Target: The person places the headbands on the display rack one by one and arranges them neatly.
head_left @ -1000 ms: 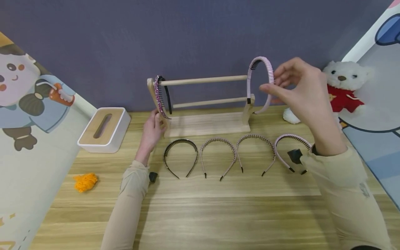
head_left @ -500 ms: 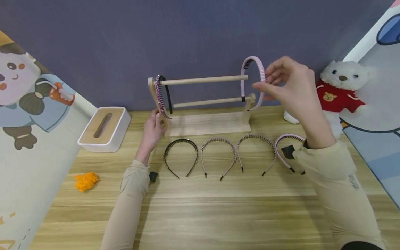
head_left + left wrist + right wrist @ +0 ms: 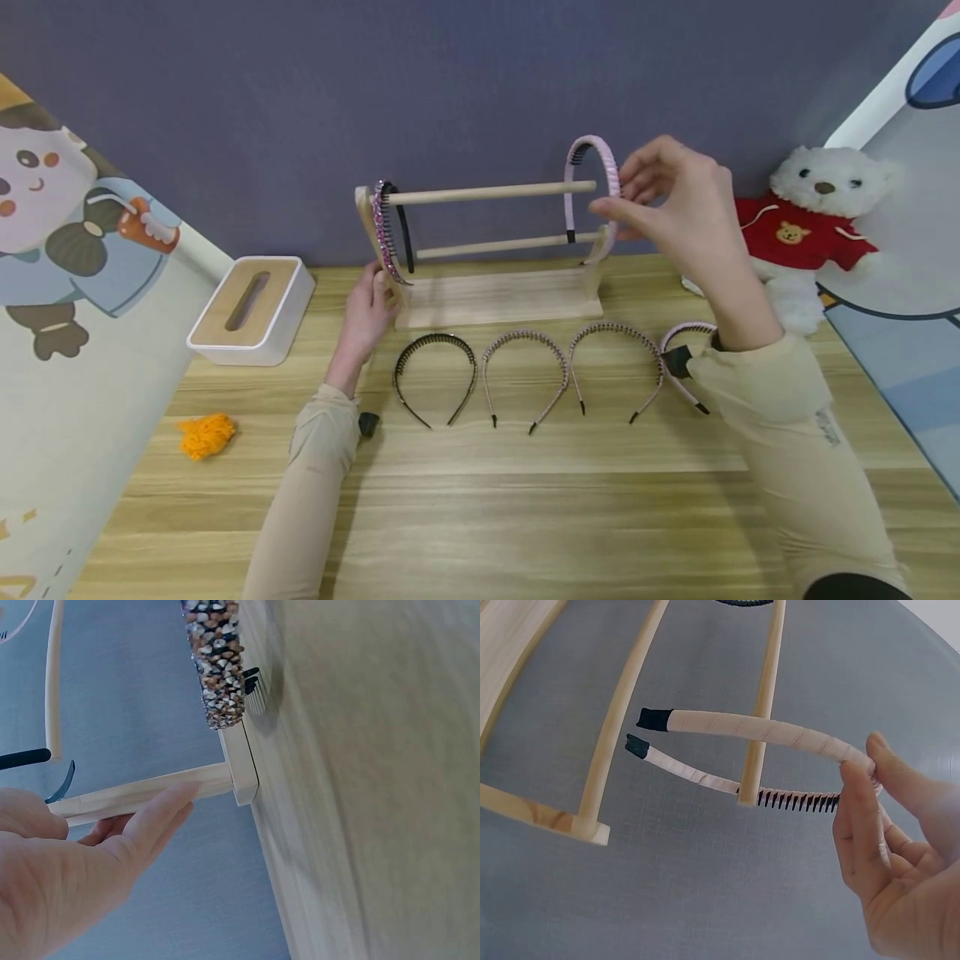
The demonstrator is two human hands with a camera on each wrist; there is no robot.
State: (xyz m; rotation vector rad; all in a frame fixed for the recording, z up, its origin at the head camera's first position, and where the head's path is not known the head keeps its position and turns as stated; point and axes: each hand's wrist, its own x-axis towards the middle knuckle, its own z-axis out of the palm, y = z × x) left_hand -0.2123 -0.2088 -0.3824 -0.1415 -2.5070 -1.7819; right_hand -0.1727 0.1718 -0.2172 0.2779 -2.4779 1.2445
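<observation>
My right hand (image 3: 682,204) pinches a pink ribbon-wrapped headband (image 3: 611,171) between thumb and fingers. In the right wrist view the headband (image 3: 780,733) straddles the free end of the upper rod (image 3: 756,769), its black-tipped ends pointing away from the hand. My left hand (image 3: 367,308) holds the left upright of the wooden rack (image 3: 495,298); in the left wrist view its fingers lie along that upright (image 3: 127,796). A glittery pink headband (image 3: 381,225) with a dark inner side hangs at the rod's left end.
Before the rack lie a black headband (image 3: 435,337), two pale toothed headbands (image 3: 525,335) and a pink one (image 3: 678,387) partly behind the right sleeve. A tissue box (image 3: 251,312) and orange tuft (image 3: 206,436) are at left. A white teddy bear (image 3: 795,229) sits at right.
My right hand has moved left with the pink headband, from beyond the rod's right end to around it. The left hand stays on the rack.
</observation>
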